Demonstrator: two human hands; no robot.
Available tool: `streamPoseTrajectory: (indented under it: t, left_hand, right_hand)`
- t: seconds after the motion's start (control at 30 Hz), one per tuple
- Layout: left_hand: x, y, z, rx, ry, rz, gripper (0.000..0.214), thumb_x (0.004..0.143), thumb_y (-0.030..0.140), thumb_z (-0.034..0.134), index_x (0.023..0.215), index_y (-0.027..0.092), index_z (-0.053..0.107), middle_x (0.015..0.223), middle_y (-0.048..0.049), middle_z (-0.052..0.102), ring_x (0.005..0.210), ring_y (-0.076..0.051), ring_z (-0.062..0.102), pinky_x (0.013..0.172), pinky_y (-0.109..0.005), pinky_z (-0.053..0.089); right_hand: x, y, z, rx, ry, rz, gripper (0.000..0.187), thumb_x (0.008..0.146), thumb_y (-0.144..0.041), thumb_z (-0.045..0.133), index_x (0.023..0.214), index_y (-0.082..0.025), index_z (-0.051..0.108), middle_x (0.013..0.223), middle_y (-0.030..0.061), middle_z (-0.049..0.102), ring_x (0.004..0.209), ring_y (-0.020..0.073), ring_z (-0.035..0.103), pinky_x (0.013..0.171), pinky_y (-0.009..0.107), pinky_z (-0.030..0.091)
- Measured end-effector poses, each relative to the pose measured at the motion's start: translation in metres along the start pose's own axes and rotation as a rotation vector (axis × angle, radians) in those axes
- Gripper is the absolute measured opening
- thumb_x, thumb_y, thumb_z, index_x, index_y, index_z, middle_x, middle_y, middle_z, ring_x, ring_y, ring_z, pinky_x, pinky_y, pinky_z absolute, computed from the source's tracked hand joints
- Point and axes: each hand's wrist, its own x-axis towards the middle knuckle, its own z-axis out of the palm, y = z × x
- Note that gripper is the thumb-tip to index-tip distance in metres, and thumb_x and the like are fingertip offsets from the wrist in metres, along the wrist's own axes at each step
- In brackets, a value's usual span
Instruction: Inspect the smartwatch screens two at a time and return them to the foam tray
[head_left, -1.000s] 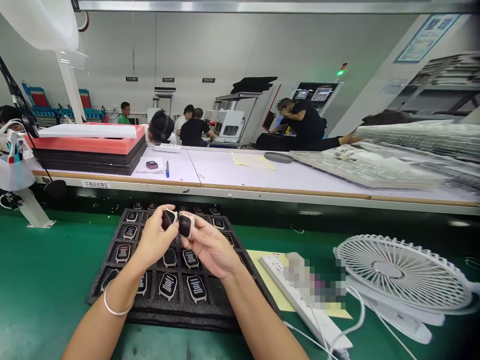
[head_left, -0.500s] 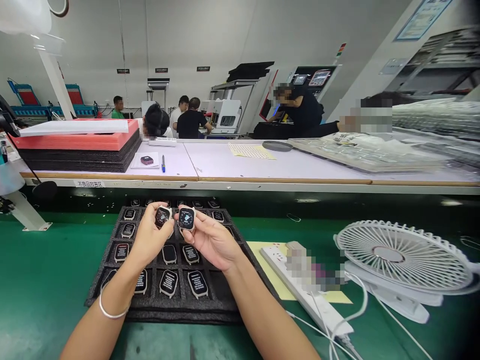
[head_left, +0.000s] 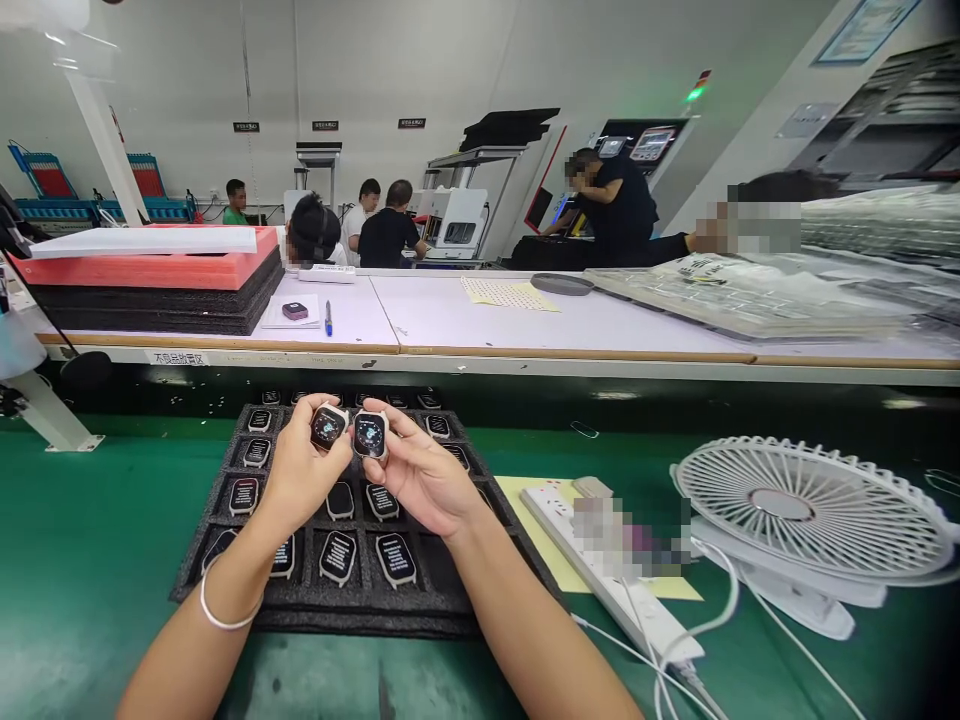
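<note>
Above a black foam tray (head_left: 225, 570), left hand (head_left: 300, 475) and right hand (head_left: 420, 480) each pinch a lit watch, forearms converging.

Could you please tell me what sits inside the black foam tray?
Watch bodies lie screen-up in pockets of the foam tray. The left hand, holding one watch body, and the right hand, holding another, hide the middle pockets.

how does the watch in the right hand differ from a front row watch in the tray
The held watch shows a round picture; the front row watch shows lines of white text. The held watch is pinched in the right hand above the tray; the front row watch lies in a foam pocket. Both have dark screens in pale cases.
</note>
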Motion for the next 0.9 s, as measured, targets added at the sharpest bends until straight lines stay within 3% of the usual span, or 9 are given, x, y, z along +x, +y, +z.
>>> streamPoseTrajectory:
  t: [0.33, 0.63, 0.9]
  left_hand:
    - [-0.0023, 0.0026, -0.0012, 0.080, 0.030, 0.015, 0.034, 0.076, 0.024, 0.062, 0.109, 0.020, 0.053, 0.089, -0.0014, 0.065, 0.079, -0.016, 0.062, 0.072, -0.028, 0.046]
    - [-0.0029, 0.0032, -0.0009, 0.078, 0.004, 0.010, 0.034, 0.076, 0.021, 0.060, 0.109, 0.021, 0.052, 0.093, -0.0021, 0.065, 0.083, -0.016, 0.062, 0.078, -0.030, 0.047]
    - [-0.0022, 0.0007, 0.0000, 0.007, 0.019, 0.001, 0.035, 0.073, 0.020, 0.062, 0.107, 0.021, 0.052, 0.091, -0.0014, 0.065, 0.084, -0.016, 0.063, 0.075, -0.028, 0.047]
  right_hand:
    - [-0.0028, -0.0021, 0.0024, -0.037, 0.014, 0.009, 0.042, 0.078, -0.029, 0.079, 0.118, -0.028, 0.069, 0.105, 0.0027, 0.070, 0.068, 0.0098, 0.058, 0.065, 0.026, 0.048]
    - [-0.0044, -0.0040, 0.0010, -0.082, -0.017, 0.010, 0.045, 0.078, -0.030, 0.079, 0.122, -0.028, 0.067, 0.089, 0.0003, 0.068, 0.069, 0.0118, 0.063, 0.069, 0.028, 0.049]
    - [-0.0038, -0.0026, 0.0002, -0.115, -0.013, -0.016, 0.044, 0.075, -0.031, 0.082, 0.117, -0.028, 0.068, 0.088, -0.0008, 0.067, 0.066, 0.0110, 0.061, 0.066, 0.028, 0.049]
